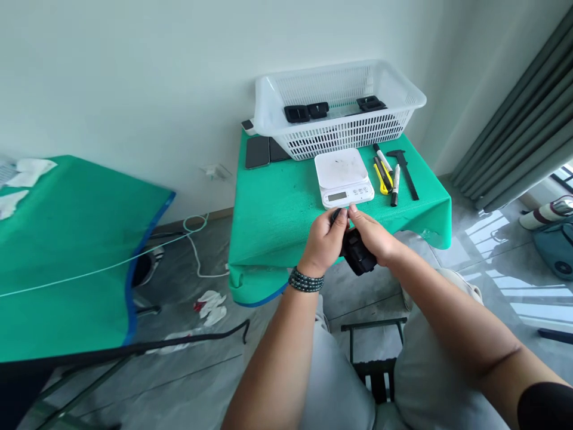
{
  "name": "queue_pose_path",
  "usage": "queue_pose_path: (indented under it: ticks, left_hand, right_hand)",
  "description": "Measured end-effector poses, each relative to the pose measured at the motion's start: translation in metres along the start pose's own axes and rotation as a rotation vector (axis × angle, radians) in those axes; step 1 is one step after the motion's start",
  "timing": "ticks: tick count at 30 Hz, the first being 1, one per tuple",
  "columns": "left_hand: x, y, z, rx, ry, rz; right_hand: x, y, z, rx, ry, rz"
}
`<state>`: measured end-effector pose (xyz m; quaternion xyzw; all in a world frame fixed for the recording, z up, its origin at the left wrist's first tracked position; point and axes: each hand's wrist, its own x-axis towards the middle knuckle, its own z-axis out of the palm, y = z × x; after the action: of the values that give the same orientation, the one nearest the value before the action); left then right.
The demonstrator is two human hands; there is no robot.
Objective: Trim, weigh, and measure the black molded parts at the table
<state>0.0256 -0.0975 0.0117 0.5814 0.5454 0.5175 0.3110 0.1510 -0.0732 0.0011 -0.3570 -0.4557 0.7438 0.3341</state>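
Two hands (349, 239) gripping one black part (358, 257), one scale (344, 177), three basket parts (317, 110)

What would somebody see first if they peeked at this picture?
First, the two hands in the middle: the left hand and right hand together hold a small black object just in front of a white scale. Behind the scale, a big white basket with black parts inside sits on the bright green table, against the wall.
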Motion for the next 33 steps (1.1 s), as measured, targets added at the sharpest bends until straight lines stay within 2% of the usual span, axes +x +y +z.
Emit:
queue_pose_path:
  ticks: [5, 8, 11, 16, 19, 23, 28, 30, 33]
  left_hand:
    - [-0.005, 0.000, 0.009, -0.001, -0.058, 0.020]
    - [-0.004, -0.004, 0.012, 0.021, -0.017, 0.015]
    - [0.002, -0.012, 0.012, -0.005, 0.164, -0.006]
    - [0.015, -0.028, 0.016, -0.252, 0.623, -0.155]
    - [0.017, -0.031, 0.024, -0.297, 0.742, -0.192]
    - [0.013, -0.023, 0.036, -0.084, 0.660, -0.098]
    - [0.003, -0.013, 0.045, 0.021, 0.384, 0.005]
    - [-0.001, -0.012, 0.046, -0.002, 0.365, 0.005]
    - [-0.002, -0.013, 0.045, -0.066, 0.430, -0.009]
  right_hand:
    - [0.008, -0.015, -0.020, -0.083, 0.114, 0.038]
    - [0.011, -0.023, -0.030, -0.029, 0.072, 0.112]
    - [0.013, -0.033, -0.036, 0.111, -0.007, 0.136]
    - [0.014, -0.033, -0.027, 0.235, 0.001, 0.010]
    - [0.014, -0.017, -0.012, 0.298, 0.045, 0.002]
    - [0.019, -0.001, 0.001, 0.483, 0.221, 0.022]
    - [0.024, -0.007, -0.005, 0.578, 0.362, -0.137]
    - [0.023, -0.010, -0.006, 0.580, 0.411, -0.175]
    - [0.018, -0.011, -0.004, 0.501, 0.446, -0.201]
